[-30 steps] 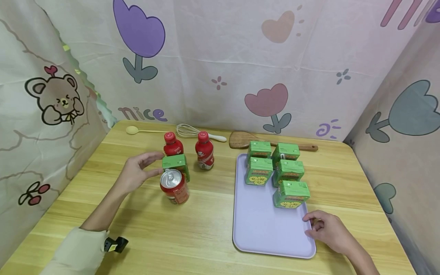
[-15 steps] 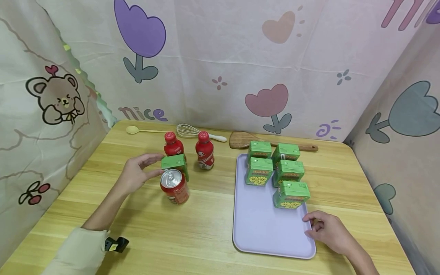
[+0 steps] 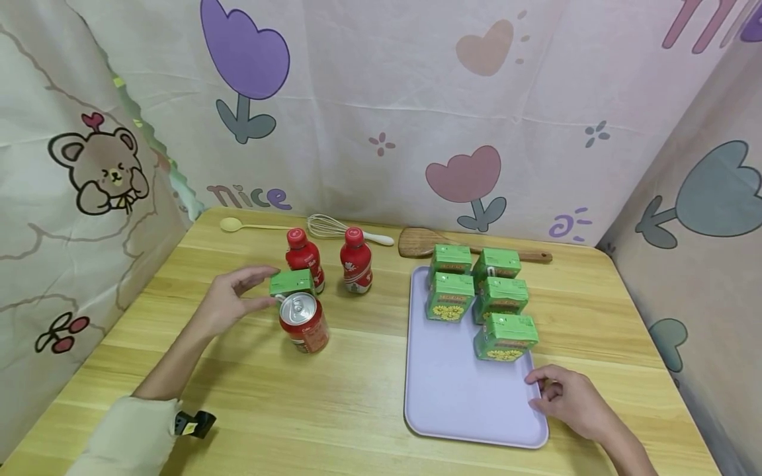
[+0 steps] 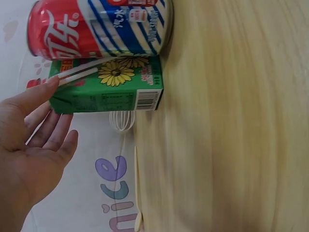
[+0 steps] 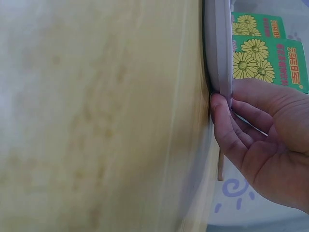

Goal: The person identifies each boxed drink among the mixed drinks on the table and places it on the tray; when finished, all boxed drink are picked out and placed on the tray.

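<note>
My left hand [image 3: 229, 301] pinches a green drink carton [image 3: 290, 280] at its left end, the thumb on the near side and the fingers behind. The left wrist view shows the carton's yellow flowers and the white straw on its face [image 4: 116, 92], beside the thumb. A red cola can [image 3: 305, 330] stands in front of the carton and hides its lower part. My right hand [image 3: 571, 400] grips the right rim of the lilac tray [image 3: 446, 390], as the right wrist view also shows [image 5: 219, 53]. Several similar green cartons [image 3: 450, 297] stand on the tray's far half.
Two red bottles [image 3: 305, 256] [image 3: 356, 261] stand behind the carton and can. Along the table's back edge lie a yellow spoon [image 3: 232, 225], a whisk [image 3: 327, 227] and a wooden spatula [image 3: 419, 243]. Printed cloth [image 3: 357, 79] hangs behind and at both sides.
My left hand has shifted slightly left with the carton, uncovering more of the red bottle behind. The can stays put; my right hand and the tray have not moved.
</note>
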Demonstrator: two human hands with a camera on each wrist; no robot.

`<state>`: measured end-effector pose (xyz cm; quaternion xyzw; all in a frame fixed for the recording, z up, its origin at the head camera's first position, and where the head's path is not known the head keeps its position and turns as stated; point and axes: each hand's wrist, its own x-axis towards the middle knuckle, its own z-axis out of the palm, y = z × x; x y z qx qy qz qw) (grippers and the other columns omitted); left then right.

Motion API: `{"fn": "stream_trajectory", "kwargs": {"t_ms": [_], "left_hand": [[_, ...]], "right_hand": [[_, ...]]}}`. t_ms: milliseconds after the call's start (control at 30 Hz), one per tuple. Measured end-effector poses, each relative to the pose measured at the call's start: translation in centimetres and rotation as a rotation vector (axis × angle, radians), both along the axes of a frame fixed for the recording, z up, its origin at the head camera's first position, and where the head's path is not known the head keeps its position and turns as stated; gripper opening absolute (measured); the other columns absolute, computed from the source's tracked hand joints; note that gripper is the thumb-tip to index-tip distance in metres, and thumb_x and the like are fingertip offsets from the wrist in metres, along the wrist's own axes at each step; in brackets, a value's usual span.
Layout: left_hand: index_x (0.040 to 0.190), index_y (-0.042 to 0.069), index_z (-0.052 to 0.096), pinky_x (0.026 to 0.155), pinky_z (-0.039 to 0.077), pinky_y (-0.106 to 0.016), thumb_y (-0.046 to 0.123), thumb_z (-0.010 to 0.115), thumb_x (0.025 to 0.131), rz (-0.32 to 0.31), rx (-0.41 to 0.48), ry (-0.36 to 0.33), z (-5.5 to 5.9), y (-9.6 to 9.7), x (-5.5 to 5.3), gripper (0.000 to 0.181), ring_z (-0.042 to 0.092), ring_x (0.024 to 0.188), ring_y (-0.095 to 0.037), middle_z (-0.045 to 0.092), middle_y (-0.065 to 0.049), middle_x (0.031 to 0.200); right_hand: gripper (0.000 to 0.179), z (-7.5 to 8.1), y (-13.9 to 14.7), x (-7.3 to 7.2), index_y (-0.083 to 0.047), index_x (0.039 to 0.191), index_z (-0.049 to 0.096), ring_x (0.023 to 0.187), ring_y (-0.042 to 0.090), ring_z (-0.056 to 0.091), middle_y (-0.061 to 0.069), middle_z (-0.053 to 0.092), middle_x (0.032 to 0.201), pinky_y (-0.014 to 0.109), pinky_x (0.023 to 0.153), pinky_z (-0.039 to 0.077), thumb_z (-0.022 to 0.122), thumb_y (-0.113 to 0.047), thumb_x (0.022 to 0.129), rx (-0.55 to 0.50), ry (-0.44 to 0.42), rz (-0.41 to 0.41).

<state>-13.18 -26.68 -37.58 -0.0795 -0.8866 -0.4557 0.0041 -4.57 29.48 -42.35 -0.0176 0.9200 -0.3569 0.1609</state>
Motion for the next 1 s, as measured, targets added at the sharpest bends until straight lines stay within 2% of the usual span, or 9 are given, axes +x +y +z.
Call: {"fn": "stream_trajectory", "kwargs": {"t_ms": [133,333,633,733,900,1000], "left_hand": [[0.128,0.008,0.057,0.104,0.040,-0.053,0.024,0.076,0.080,-0.012,0.019,-0.021,-0.42,0.26,-0.34,0.054,0.050,0.124,-0.039,0.056,-0.017,0.133],[0.130,0.010,0.056,0.100,0.045,-0.046,0.022,0.075,0.081,0.001,0.003,-0.027,-0.87,0.59,-0.66,0.054,0.057,0.115,-0.032,0.062,-0.015,0.124],[0.127,0.006,0.058,0.098,0.046,-0.044,0.019,0.076,0.081,-0.006,0.045,-0.017,-0.67,0.77,-0.86,0.051,0.055,0.120,-0.039,0.057,-0.019,0.131],[0.125,0.006,0.060,0.097,0.047,-0.038,0.019,0.076,0.081,0.007,0.037,0.004,-0.67,0.90,-0.85,0.049,0.057,0.118,-0.029,0.059,-0.016,0.129],[0.122,0.005,0.062,0.092,0.049,-0.025,0.018,0.077,0.080,0.022,0.054,0.029,-0.74,1.00,-0.78,0.047,0.054,0.107,0.003,0.061,-0.015,0.126],[0.122,0.006,0.062,0.090,0.049,-0.020,0.022,0.078,0.079,0.034,0.054,0.021,-0.51,0.97,-0.68,0.049,0.053,0.106,0.006,0.060,-0.015,0.127]], "right_hand": [[0.031,-0.01,-0.01,0.04,-0.003,0.101,0.065,0.062,0.003,0.048,0.005,0.060,0.085,0.020,0.053,0.044,0.077,-0.001,0.072,-0.007,0.013,0.013],[0.031,0.00,-0.04,0.05,-0.003,0.102,0.065,0.062,0.003,0.048,0.005,0.060,0.084,0.020,0.052,0.044,0.077,-0.001,0.073,-0.006,0.018,0.019],[0.032,0.07,-0.01,0.04,-0.003,0.103,0.064,0.063,0.004,0.049,0.005,0.059,0.082,0.020,0.053,0.044,0.077,-0.002,0.073,0.006,0.002,0.002],[0.032,-0.01,0.04,0.03,-0.003,0.102,0.064,0.063,0.004,0.049,0.005,0.060,0.083,0.020,0.053,0.044,0.077,-0.002,0.073,0.002,0.012,0.010],[0.031,-0.13,0.07,0.05,-0.001,0.101,0.065,0.061,0.001,0.048,0.006,0.061,0.084,0.020,0.052,0.045,0.077,-0.001,0.073,-0.021,0.049,0.042],[0.031,-0.11,0.09,0.08,-0.002,0.101,0.065,0.061,0.001,0.048,0.005,0.061,0.083,0.020,0.052,0.044,0.077,-0.001,0.072,-0.020,0.049,0.039]]}}
